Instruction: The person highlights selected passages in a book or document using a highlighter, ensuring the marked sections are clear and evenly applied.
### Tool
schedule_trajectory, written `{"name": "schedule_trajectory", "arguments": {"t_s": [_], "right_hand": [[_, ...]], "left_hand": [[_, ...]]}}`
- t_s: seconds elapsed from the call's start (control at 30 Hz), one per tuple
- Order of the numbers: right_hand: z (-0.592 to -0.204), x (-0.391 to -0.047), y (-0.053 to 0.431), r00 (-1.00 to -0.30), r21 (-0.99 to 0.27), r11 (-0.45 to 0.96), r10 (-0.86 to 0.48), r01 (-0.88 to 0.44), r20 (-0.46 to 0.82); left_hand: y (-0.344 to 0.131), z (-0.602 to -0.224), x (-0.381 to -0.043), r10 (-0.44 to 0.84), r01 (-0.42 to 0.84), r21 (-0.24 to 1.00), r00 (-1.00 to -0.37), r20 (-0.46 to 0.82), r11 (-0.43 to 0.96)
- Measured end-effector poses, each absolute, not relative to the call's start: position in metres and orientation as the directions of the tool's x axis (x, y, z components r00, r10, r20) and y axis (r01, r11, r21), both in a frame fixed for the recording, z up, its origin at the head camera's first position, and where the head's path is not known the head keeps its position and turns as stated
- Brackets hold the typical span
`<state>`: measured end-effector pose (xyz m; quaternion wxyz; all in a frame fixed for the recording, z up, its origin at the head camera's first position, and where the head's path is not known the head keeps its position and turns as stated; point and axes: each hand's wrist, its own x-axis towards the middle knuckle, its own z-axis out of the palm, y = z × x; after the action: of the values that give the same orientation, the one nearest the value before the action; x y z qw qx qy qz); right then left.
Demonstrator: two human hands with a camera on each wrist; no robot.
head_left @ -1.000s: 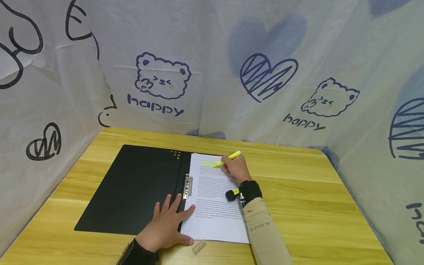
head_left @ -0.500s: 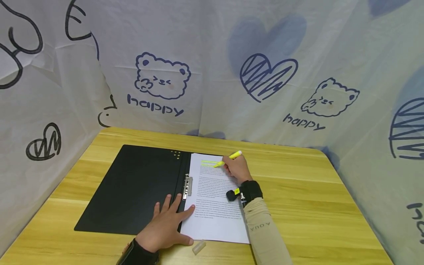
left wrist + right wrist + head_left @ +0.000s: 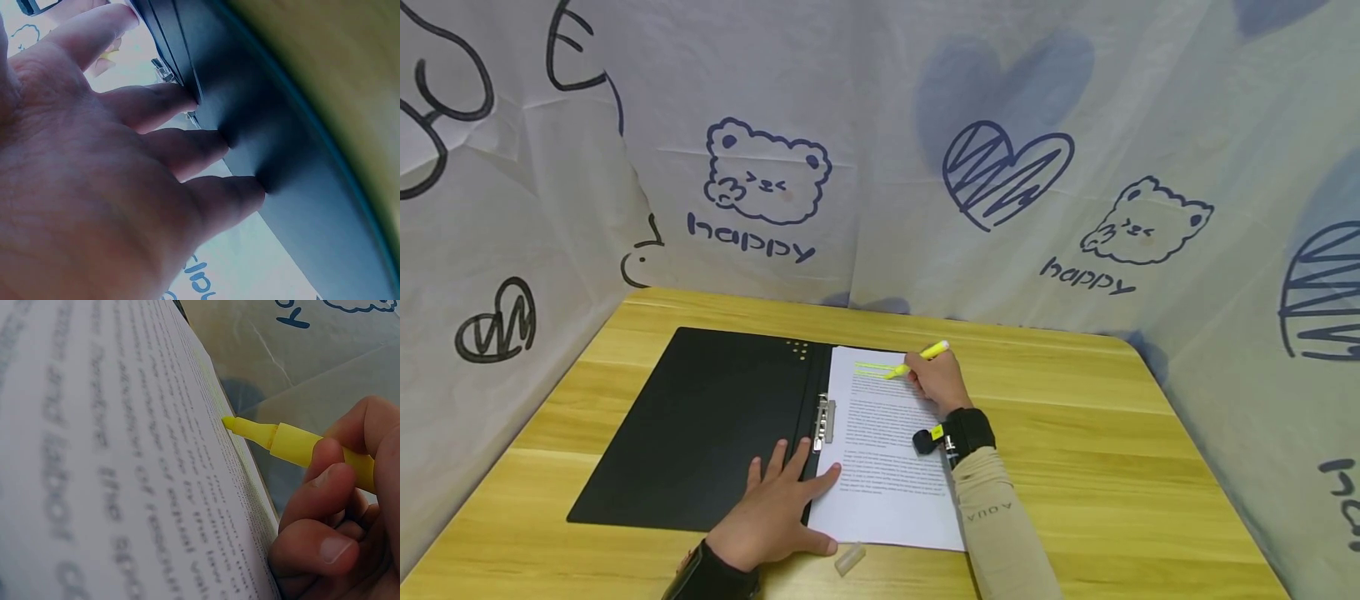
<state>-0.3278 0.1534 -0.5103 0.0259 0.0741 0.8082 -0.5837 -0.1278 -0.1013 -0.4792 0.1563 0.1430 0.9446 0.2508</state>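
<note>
My right hand pinches a yellow highlighter, its tip at the printed lines near the top of a white sheet. Yellow strokes mark the first lines there. The sheet lies on the right side of an open black folder, beside its metal clip. My left hand rests with spread fingers across the folder's spine and the sheet's left edge. In the left wrist view the fingertips press on the black cover.
A clear cap lies on the wooden table just below the sheet's bottom edge. White cloth printed with bears and hearts hangs behind the table and along both sides. A wrist camera on the right wrist sits over the page.
The highlighter tip has moved slightly to the right along a line of text, with my right hand. The left hand stays where it was.
</note>
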Motion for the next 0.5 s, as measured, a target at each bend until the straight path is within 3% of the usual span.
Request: {"name": "schedule_trajectory", "arguments": {"t_s": [0.5], "right_hand": [[-0.5074, -0.3288, 0.1551, -0.988, -0.934, 0.324, 0.095, 0.149, -0.124]], "left_hand": [[-0.1006, -0.4801, -0.1287, 0.339, 0.180, 0.513, -0.911, -0.236, 0.839]]}}
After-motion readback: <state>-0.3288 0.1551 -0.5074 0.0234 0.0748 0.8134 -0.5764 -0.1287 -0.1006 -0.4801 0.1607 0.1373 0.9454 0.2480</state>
